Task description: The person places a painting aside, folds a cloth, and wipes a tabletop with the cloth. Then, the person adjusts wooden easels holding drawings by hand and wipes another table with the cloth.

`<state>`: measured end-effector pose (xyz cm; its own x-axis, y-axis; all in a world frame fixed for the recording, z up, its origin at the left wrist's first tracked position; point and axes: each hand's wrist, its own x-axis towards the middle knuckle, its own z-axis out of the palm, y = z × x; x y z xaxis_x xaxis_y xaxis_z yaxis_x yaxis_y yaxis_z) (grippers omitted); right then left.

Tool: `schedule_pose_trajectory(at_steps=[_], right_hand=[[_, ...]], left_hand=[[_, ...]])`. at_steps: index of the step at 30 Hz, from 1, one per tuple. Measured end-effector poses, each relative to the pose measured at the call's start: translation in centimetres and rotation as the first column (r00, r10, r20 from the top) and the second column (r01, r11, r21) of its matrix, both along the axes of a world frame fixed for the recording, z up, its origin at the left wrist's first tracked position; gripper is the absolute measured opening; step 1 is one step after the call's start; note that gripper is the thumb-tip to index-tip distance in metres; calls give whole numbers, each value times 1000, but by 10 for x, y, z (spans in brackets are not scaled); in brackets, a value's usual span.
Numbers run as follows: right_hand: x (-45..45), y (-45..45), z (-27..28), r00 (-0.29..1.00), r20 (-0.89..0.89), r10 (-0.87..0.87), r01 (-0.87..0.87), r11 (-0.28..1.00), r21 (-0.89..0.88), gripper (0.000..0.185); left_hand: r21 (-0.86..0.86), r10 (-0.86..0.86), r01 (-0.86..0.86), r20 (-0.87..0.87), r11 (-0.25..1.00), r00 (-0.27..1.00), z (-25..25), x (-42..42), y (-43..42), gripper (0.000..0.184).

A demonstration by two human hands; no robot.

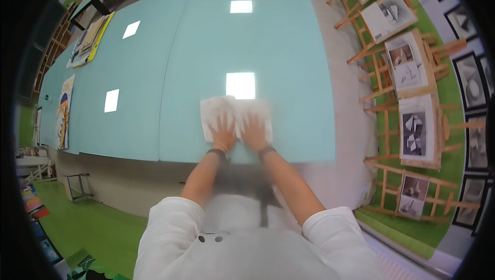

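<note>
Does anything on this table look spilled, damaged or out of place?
No spill or damage stands out. The bright squares on the blue table look like light reflections, not puddles. The paper stack at the far left looks slightly askew, its sheets unevenly piled. Blur around the right hand could hide small marks.

Both hands lie flat, side by side, on a white cloth: the left hand, the right hand. Under the white cloth is a pale blue table. Papers lie far beyond the left hand; easels stand well to the right hand's right.
</note>
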<state>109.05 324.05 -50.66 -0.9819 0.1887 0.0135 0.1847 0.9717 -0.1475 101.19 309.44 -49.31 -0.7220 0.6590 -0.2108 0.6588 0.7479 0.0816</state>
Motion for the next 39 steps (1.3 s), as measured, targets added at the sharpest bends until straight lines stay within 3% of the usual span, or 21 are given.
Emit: schedule_pose_trajectory(at_steps=[5,6,7,9,13,14,15,19,23,25,27,33,39], right_hand=[[160,-3,40,997,-81,-4,-7,991,-132,61],[182,6,43,1000,-6,-23,21,990,-140,63],[201,17,45,997,-2,-75,74,987,-144,64],[232,40,35,984,23,-179,180,971,-156,67],[254,101,46,944,164,-286,305,946,-106,77],[252,117,43,940,164,-298,318,942,-111,78],[247,127,38,936,172,-308,330,936,-120,80],[200,179,34,935,158,-318,341,929,-144,83],[120,242,13,925,163,-343,371,908,-196,81],[73,275,4,918,157,-364,392,893,-220,81],[22,305,-4,898,195,-395,430,881,-198,82],[-117,400,-26,885,255,-390,425,900,-99,82],[-181,451,-26,858,356,-370,424,902,-85,83]], left_hand=[[-12,-37,37,-2,999,999,20,145,-12,67],[-135,7,2,66,991,998,41,166,-1,66],[-139,-9,20,74,990,997,47,180,7,67],[-152,-42,57,103,987,994,53,199,18,67],[-76,-363,361,-13,929,932,35,191,53,63],[-112,-345,353,86,929,935,45,188,71,59],[-136,-340,348,74,928,937,51,184,86,60],[-177,-288,295,65,939,956,23,145,143,63],[2,-249,250,-47,968,967,-10,76,206,61],[46,-197,197,-19,979,980,-23,35,248,60],[-17,-154,154,17,988,988,-28,-8,294,59],[10,-130,130,-12,991,991,-49,-127,405,60],[20,-118,119,-54,993,992,-59,-182,457,58]])
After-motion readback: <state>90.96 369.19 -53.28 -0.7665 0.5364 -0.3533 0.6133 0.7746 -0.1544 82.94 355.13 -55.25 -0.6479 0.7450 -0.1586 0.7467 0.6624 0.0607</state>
